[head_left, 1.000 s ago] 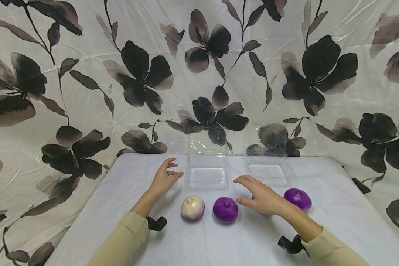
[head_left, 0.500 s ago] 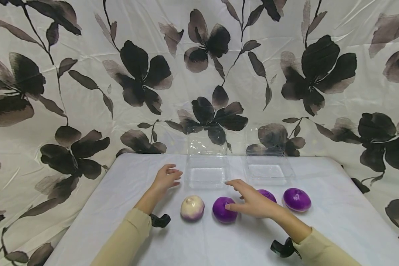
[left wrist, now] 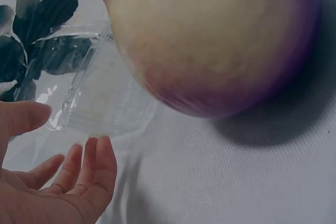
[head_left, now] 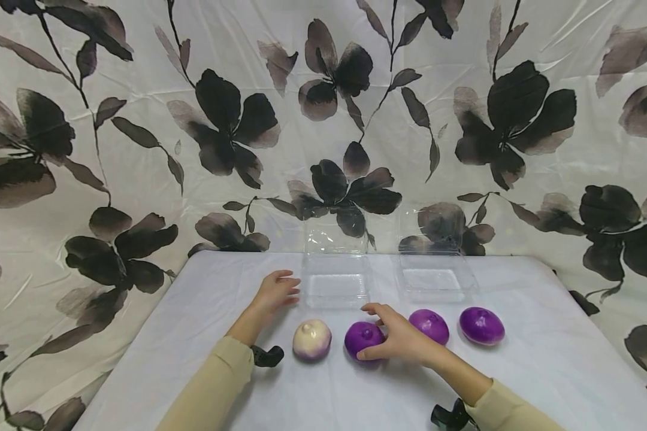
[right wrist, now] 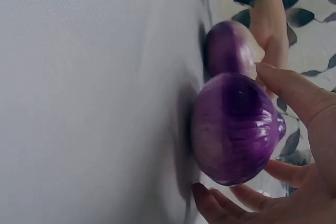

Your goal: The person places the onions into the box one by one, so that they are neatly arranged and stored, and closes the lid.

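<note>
My right hand point(head_left: 403, 340) reaches round a purple onion point(head_left: 360, 338), thumb on the near side and fingers spread along the far side. In the right wrist view a gap shows between the lower fingertips and this onion; whether the thumb touches it I cannot tell. My left hand point(head_left: 272, 296) hovers with loosely bent fingers beside the left clear plastic box point(head_left: 336, 287), holding nothing. Between the hands sits a cream-and-purple onion point(head_left: 311, 340), large in the left wrist view. Two more purple onions, one point(head_left: 430, 326) partly behind my right hand and another point(head_left: 482, 326), lie to the right.
A second clear plastic box point(head_left: 434, 281) stands at the back right; both boxes have their lids raised. A white cloth covers the table point(head_left: 194, 335). Behind it hangs a flower-patterned curtain point(head_left: 226, 48). Black wrist mounts point(head_left: 268, 357) hang below the sleeves.
My right hand has moved left and toward me, from beside the middle purple onion to round it, uncovering the onion behind. My left hand has shifted slightly right and nearer.
</note>
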The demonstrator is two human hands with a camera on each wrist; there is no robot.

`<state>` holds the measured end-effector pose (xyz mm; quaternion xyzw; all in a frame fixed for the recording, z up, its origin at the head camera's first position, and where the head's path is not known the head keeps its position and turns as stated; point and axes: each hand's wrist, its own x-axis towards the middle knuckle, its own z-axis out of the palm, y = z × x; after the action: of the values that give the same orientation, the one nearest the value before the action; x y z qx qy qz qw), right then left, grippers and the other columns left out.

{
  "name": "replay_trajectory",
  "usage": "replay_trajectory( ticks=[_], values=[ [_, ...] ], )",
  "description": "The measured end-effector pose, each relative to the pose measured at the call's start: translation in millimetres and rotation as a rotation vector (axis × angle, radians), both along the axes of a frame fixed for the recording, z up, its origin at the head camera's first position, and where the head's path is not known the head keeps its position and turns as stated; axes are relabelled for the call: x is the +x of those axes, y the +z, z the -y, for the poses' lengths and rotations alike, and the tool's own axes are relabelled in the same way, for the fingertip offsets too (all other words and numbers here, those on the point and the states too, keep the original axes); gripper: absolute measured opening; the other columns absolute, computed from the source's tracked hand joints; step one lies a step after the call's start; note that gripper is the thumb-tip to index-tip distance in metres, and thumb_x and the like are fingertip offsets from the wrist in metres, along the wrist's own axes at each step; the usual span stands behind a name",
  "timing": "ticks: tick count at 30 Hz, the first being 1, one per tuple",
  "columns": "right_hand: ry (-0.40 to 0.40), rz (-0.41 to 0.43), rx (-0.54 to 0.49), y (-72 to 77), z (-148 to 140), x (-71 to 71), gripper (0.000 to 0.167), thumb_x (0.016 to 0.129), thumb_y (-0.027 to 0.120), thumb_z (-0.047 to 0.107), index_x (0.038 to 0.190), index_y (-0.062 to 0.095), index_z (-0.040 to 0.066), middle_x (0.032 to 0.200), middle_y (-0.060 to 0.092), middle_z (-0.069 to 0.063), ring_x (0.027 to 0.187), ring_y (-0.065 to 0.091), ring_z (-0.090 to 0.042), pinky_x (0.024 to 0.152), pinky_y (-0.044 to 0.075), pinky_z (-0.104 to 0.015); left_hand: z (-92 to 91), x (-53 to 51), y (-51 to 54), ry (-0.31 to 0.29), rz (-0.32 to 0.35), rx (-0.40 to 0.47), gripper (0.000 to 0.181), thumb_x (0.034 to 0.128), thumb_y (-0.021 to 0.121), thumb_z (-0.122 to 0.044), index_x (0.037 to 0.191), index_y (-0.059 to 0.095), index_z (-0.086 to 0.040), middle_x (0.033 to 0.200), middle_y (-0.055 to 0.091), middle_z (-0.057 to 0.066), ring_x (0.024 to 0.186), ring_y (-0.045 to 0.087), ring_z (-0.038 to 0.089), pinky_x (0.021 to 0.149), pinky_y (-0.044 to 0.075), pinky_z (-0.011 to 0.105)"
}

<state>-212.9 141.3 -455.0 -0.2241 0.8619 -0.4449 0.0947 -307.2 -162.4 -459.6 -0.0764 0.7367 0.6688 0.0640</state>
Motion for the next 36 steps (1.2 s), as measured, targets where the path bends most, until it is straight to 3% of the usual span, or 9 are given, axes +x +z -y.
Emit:
replay_trajectory(
  ticks=[6, 14, 21, 36],
  values=[
    [-0.006, 0.021, 0.001, -8.4, 0.0, 2.4, 0.092, 0.071, 0.094, 0.036, 0.145, 0.047, 0.005, 0.143, 0.052, -0.020, 0.124, 0.054, -0.037, 0.100, 0.052, -0.055, -4.6, -0.3, -0.9, -0.001, 0.024, 0.042, 0.051, 0.1018, 0.060, -0.010, 0.145, 0.043, 0.010, 0.135, 0.052, 0.026, 0.104, 0.064, 0.028, 0.083, 0.063, 0.031],
    [0.020, 0.007, -0.004, -11.4, -1.6, 3.6, 0.084, 0.074, 0.092, 0.034, 0.142, 0.051, 0.007, 0.131, 0.061, -0.014, 0.118, 0.058, -0.033, 0.096, 0.054, -0.051, -4.9, -2.0, -3.5, 0.015, 0.056, 0.068, 0.039, 0.1021, 0.060, -0.008, 0.136, 0.055, 0.010, 0.119, 0.059, 0.017, 0.084, 0.060, 0.015, 0.071, 0.060, 0.022],
    [0.037, 0.009, 0.017, -11.0, -2.3, 2.4, 0.072, 0.077, 0.090, 0.036, 0.137, 0.056, 0.016, 0.126, 0.064, -0.006, 0.113, 0.059, -0.027, 0.089, 0.057, -0.046, -3.7, -4.9, -5.0, 0.006, 0.040, 0.093, 0.038, 0.1012, 0.061, -0.006, 0.135, 0.056, 0.010, 0.107, 0.058, 0.011, 0.081, 0.059, 0.014, 0.071, 0.060, 0.021],
    [0.031, -0.001, 0.015, -4.0, -2.1, 0.9, 0.074, 0.076, 0.090, 0.035, 0.137, 0.057, 0.011, 0.123, 0.066, -0.008, 0.112, 0.060, -0.029, 0.087, 0.058, -0.043, -6.5, -4.2, -1.6, 0.016, 0.050, 0.163, 0.038, 0.0995, 0.061, 0.001, 0.135, 0.054, 0.013, 0.099, 0.057, 0.010, 0.082, 0.058, 0.017, 0.075, 0.063, 0.026]
  ],
)
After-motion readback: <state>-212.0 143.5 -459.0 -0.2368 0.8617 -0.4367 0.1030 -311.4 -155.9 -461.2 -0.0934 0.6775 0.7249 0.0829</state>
